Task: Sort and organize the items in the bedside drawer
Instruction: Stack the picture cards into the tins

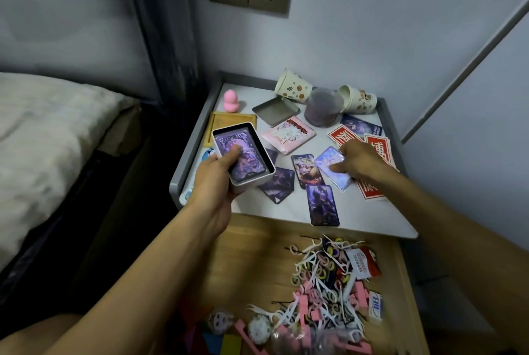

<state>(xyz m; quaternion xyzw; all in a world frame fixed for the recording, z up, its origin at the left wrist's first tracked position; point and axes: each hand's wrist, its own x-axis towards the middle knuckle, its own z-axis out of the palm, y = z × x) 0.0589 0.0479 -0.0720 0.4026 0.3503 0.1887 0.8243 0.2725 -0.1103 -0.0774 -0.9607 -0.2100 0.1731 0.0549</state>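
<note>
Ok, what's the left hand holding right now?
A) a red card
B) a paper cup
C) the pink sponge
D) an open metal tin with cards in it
D: the left hand grips the open tin, with its thumb resting on the top card inside.

White Chinese characters on red cards [342,135]; other print illegible

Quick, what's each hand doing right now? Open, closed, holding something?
Left hand: grips the metal tin of cards, thumb on the top card.
Right hand: fingers curled, pinching the shiny card on the nightstand.
</note>
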